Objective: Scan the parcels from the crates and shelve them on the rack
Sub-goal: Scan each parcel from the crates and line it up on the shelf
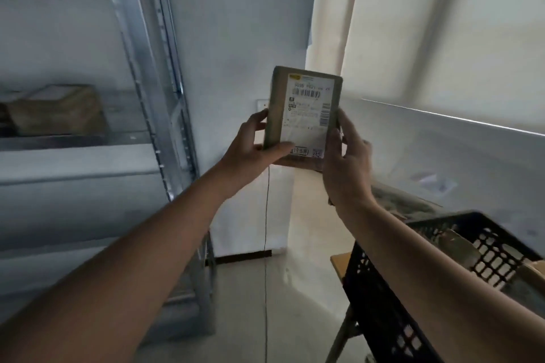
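I hold a small brown parcel [303, 115] upright in front of me, its white shipping label with a barcode facing me. My left hand [253, 147] grips its left edge, thumb across the lower front. My right hand [345, 162] grips its right edge from behind. The metal rack [165, 91] stands to the left, with a brown parcel on its shelf [56, 109]. A black plastic crate [383, 298] sits at the lower right with parcels inside.
The crate rests on a wooden stand [339, 262]. A white wall [236, 23] with a thin hanging cable [267, 230] is straight ahead. A covered window [442, 53] and its ledge fill the right. Pale floor lies between rack and crate.
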Available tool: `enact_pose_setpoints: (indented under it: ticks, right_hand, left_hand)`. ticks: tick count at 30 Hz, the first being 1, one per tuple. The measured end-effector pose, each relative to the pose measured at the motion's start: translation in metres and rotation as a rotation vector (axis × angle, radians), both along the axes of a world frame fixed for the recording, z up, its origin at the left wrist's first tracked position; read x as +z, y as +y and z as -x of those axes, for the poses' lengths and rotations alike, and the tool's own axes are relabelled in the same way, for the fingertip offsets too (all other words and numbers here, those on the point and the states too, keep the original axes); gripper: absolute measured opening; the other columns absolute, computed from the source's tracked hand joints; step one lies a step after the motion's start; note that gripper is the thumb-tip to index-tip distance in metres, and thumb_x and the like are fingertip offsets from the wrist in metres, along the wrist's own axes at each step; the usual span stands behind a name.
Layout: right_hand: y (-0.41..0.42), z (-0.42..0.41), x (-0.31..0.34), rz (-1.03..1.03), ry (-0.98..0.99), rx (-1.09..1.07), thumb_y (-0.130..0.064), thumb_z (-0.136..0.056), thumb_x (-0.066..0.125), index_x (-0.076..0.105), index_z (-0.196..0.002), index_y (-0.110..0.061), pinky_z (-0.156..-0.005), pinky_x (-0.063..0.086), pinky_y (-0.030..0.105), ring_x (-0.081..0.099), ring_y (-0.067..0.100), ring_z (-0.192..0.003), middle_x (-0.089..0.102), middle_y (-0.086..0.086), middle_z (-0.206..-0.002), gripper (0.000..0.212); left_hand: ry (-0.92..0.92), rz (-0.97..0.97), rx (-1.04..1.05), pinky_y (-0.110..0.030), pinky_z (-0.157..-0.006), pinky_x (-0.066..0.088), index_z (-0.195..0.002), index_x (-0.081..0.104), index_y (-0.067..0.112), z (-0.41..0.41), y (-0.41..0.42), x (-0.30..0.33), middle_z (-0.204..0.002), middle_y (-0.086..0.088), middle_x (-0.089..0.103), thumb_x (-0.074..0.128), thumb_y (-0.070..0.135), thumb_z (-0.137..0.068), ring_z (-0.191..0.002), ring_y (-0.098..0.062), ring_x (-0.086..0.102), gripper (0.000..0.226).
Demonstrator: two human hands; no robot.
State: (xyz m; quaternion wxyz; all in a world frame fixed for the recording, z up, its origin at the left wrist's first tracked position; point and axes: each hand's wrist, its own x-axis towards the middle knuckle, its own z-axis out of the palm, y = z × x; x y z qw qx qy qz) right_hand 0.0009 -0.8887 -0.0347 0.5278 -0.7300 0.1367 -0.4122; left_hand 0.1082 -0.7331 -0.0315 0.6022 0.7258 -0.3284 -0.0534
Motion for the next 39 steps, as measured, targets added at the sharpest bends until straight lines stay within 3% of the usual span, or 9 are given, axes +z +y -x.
enact_pose_setpoints:
  ticks: [5, 10, 15, 20, 26, 31, 34, 36, 39]
  right_hand:
    - [0.084, -0.035, 0.006, 0.011, -0.035, 0.134, -0.040, -0.113, 0.043, 0.048, -0.152, -0.052, -0.086, 0.063, 0.025, 0.060, 0.018, -0.118, 0.050, 0.003, -0.129, 0.041]
    - [0.171, -0.067, 0.009, 0.019, -0.039, 0.190, -0.046, -0.111, 0.044, 0.046, -0.151, -0.058, -0.094, 0.063, 0.046, 0.060, 0.017, -0.121, 0.055, 0.002, -0.134, 0.042]
    - [0.245, -0.095, 0.016, 0.005, -0.032, 0.278, -0.039, -0.113, 0.044, 0.046, -0.151, -0.057, -0.085, 0.066, 0.044, 0.062, 0.020, -0.123, 0.055, 0.005, -0.135, 0.043]
    - [0.294, -0.135, 0.021, -0.007, 0.021, 0.347, -0.039, -0.113, 0.045, 0.044, -0.151, -0.060, -0.080, 0.067, 0.045, 0.066, 0.024, -0.119, 0.057, 0.007, -0.136, 0.044]
    - [0.320, -0.203, 0.030, -0.022, 0.088, 0.423, -0.040, -0.112, 0.043, 0.043, -0.149, -0.063, -0.090, 0.065, 0.048, 0.063, 0.026, -0.124, 0.055, 0.004, -0.139, 0.044]
    - [0.332, -0.261, 0.034, 0.031, 0.075, 0.438, -0.039, -0.111, 0.043, 0.043, -0.149, -0.062, -0.092, 0.064, 0.048, 0.063, 0.024, -0.122, 0.055, 0.003, -0.137, 0.045]
    - [0.337, -0.289, 0.039, 0.035, 0.078, 0.423, -0.035, -0.112, 0.043, 0.043, -0.152, -0.057, -0.094, 0.064, 0.047, 0.063, 0.022, -0.122, 0.055, 0.002, -0.139, 0.046]
    - [0.339, -0.307, 0.044, 0.053, 0.087, 0.430, -0.029, -0.113, 0.043, 0.044, -0.153, -0.055, -0.091, 0.065, 0.039, 0.064, 0.018, -0.121, 0.056, -0.002, -0.138, 0.048]
    - [0.346, -0.330, 0.053, 0.048, 0.117, 0.430, -0.026, -0.112, 0.042, 0.046, -0.149, -0.059, -0.087, 0.065, 0.035, 0.066, 0.018, -0.116, 0.055, -0.003, -0.140, 0.050]
  left_hand:
    - [-0.087, -0.033, 0.098, -0.041, -0.111, 0.054, -0.164, 0.028, 0.042, -0.006, 0.102, 0.013, -0.157, 0.011, 0.049, 0.088, 0.052, -0.077, -0.134, -0.017, 0.061, 0.106]
    - [-0.228, -0.076, 0.049, -0.045, -0.110, 0.055, -0.168, 0.004, 0.040, -0.014, 0.192, 0.023, -0.164, 0.010, 0.042, 0.097, 0.017, -0.075, -0.146, -0.012, 0.049, 0.133]
    - [-0.295, -0.085, 0.119, -0.027, -0.105, 0.055, -0.168, 0.009, 0.030, -0.037, 0.268, 0.022, -0.155, 0.019, 0.045, 0.094, 0.006, -0.077, -0.139, 0.008, 0.047, 0.126]
    - [-0.412, -0.075, 0.230, -0.015, -0.100, 0.052, -0.160, 0.031, 0.020, -0.068, 0.321, 0.030, -0.147, 0.008, 0.053, 0.095, 0.006, -0.074, -0.134, 0.003, 0.053, 0.108]
    - [-0.409, -0.164, 0.287, -0.026, -0.102, 0.055, -0.169, 0.001, 0.034, -0.133, 0.356, 0.030, -0.159, 0.011, 0.039, 0.095, 0.005, -0.074, -0.136, 0.001, 0.051, 0.138]
    - [-0.496, -0.242, 0.359, -0.012, -0.107, 0.046, -0.170, 0.014, 0.026, -0.187, 0.368, 0.037, -0.142, 0.016, 0.044, 0.096, 0.006, -0.073, -0.137, 0.001, 0.043, 0.129]
    - [-0.527, -0.299, 0.405, -0.032, -0.115, 0.049, -0.170, 0.017, 0.030, -0.211, 0.375, 0.042, -0.142, 0.000, 0.046, 0.101, 0.020, -0.068, -0.137, -0.009, 0.045, 0.132]
    - [-0.559, -0.364, 0.476, -0.049, -0.113, 0.051, -0.168, 0.020, 0.038, -0.230, 0.381, 0.046, -0.144, -0.001, 0.049, 0.096, 0.052, -0.060, -0.138, -0.020, 0.047, 0.133]
    - [-0.538, -0.395, 0.485, -0.052, -0.111, 0.051, -0.165, 0.027, 0.038, -0.253, 0.387, 0.051, -0.143, -0.001, 0.054, 0.081, 0.078, -0.051, -0.136, -0.025, 0.052, 0.133]
